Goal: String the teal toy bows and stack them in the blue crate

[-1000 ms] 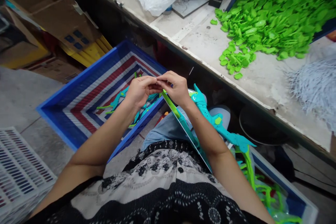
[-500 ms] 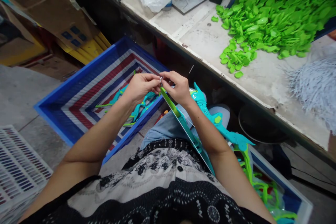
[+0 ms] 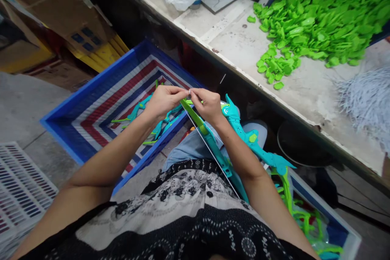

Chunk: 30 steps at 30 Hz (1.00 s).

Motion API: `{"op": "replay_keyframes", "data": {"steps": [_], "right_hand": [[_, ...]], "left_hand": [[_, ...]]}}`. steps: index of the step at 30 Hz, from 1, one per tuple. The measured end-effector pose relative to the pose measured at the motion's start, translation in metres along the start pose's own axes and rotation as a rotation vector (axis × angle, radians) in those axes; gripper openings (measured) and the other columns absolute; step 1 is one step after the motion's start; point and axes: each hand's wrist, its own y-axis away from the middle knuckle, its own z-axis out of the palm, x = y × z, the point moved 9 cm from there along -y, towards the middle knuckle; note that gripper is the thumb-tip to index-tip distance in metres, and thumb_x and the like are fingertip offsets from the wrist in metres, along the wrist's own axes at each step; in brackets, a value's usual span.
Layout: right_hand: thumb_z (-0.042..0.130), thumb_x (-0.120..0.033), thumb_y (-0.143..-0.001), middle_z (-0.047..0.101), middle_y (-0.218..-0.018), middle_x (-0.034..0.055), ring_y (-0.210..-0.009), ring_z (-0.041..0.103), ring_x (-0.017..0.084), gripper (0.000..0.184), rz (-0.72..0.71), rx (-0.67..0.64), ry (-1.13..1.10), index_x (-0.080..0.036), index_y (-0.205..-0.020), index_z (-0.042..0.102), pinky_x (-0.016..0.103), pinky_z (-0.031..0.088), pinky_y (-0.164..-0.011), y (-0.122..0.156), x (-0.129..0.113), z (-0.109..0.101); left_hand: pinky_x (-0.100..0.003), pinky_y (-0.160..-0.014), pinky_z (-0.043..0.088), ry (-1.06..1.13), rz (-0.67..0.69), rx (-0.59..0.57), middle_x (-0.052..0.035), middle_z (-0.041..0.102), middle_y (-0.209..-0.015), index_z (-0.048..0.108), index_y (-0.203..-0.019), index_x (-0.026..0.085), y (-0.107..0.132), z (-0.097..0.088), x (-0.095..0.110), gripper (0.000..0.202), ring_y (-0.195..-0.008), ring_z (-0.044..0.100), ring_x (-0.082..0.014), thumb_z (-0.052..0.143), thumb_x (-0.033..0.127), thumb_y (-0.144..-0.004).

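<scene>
The table (image 3: 236, 42) is filling the space ahead and to your right, and its edge is running near your right hand (image 3: 208, 103), so lifting that elbow sharply could be bringing your knuckles against it. The blue tray (image 3: 65, 130) is sitting low beside you, its rim under your left arm, and anything dropped there could be getting lost among the teal and green parts (image 3: 164, 124) lying in it. The heap of green pieces (image 3: 323, 20) is spilling onto the tabletop, and a bump to the table might be sending the loose ones sliding. Across your jeans (image 3: 183, 150), below your hands, the long teal toy (image 3: 224, 166) is lying at a slant; nothing visible is clamping it, so a shift of your knees could be tipping it. The curved teal piece (image 3: 262, 153) is resting close to your right forearm, where an outward elbow might be knocking it. Your left hand (image 3: 164, 99) is pinching thumb against finger, and your right is doing likewise, fingertips meeting at a small pale bit (image 3: 189, 92) just above the toy's green end. A thin white cord is running straight along the toy; if it is taut, uneven pulling could be making that bit slip free.
</scene>
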Motion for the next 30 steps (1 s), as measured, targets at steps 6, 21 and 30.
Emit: {"op": "replay_keyframes", "data": {"steps": [6,21,30], "right_hand": [[0.037,-0.026,-0.096,0.071,-0.085,0.0066,-0.077,0.064,0.014,0.031,-0.105,-0.122,0.170,-0.015,-0.093,0.067,0.026,0.045,-0.073,0.007,-0.008,0.010],[0.038,-0.032,-0.095,0.066,-0.089,0.0057,-0.085,0.057,0.017,0.031,0.239,-0.101,0.220,-0.018,-0.091,0.066,0.029,0.041,-0.079,0.047,0.039,-0.031],[0.062,-0.038,-0.079,0.050,-0.121,0.0195,-0.108,0.044,0.035,0.058,0.503,-0.433,0.849,-0.015,-0.131,0.048,0.046,0.039,-0.086,0.209,0.092,-0.096]], "left_hand": [[-0.019,-0.048,0.035,-0.226,0.051,-0.107,0.0012,0.059,-0.055,0.076,-0.084,0.013,0.002,-0.002,-0.002,0.033,-0.050,0.045,-0.0084,0.062,0.040,-0.072],[-0.020,-0.052,0.048,0.143,0.157,-0.062,-0.0066,0.069,-0.098,0.064,-0.114,0.021,0.029,-0.012,0.000,0.039,-0.073,0.065,-0.0150,0.064,0.030,-0.076],[-0.039,-0.082,0.054,-0.104,0.370,-0.441,-0.0092,0.070,-0.097,0.069,-0.097,0.018,0.115,0.068,-0.092,0.020,-0.092,0.065,-0.0215,0.054,0.019,-0.083]]}}
